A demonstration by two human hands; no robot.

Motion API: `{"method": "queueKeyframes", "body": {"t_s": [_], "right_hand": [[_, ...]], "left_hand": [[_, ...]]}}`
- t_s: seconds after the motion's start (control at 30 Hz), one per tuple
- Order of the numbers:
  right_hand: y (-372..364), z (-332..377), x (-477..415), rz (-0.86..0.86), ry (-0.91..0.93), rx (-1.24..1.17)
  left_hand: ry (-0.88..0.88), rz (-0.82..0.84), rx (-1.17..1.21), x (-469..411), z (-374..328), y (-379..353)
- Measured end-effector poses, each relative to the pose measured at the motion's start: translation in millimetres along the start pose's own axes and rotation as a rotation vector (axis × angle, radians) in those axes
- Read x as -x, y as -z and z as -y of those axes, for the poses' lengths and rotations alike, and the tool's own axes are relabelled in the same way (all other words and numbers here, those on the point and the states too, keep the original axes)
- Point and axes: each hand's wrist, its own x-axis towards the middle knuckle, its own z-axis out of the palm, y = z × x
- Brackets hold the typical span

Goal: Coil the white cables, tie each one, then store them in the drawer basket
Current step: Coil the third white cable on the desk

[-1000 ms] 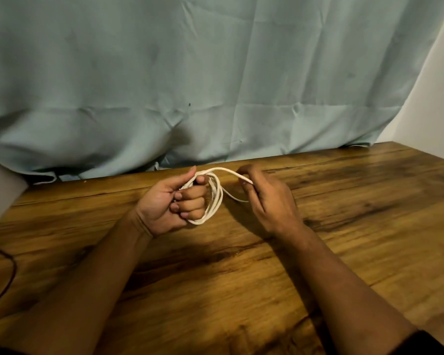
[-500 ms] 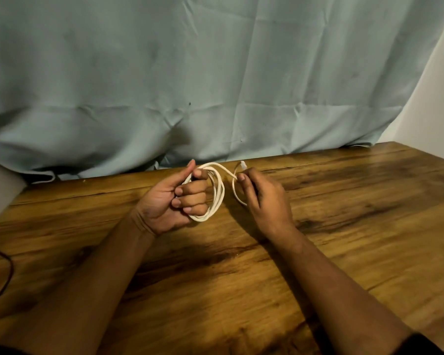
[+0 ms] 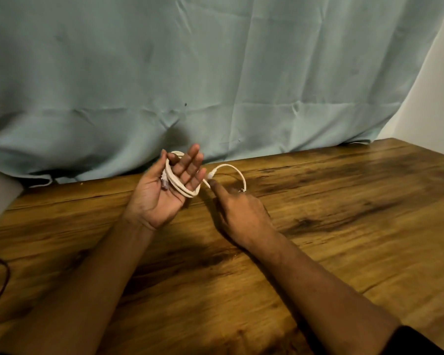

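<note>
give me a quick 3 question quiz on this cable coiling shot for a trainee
1. True or false: the coiled white cable lies flat on the wooden table.
2. Multiple choice: the fingers of the left hand are
A. curled in a fist
B. straight, with the coil looped on them
C. pressed flat on the table
3. Fill in: the cable's loose end arcs over to the ___ hand.

Key: 1 false, the coil hangs on the left hand above the table; 2 B; 3 right hand.
</note>
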Motion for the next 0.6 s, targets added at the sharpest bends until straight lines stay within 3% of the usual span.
{"method": "queueKeyframes", "body": {"t_s": [0.2,0.6], "right_hand": [[1,0,2,0.002,0.124,0.007],[5,21,7,0.124,0.345,0.056]], "left_hand": [[-0.111,-0.137,-0.009,-8,-6,4],[-0.231,-0.386,-0.357,-26,-3,32]]}}
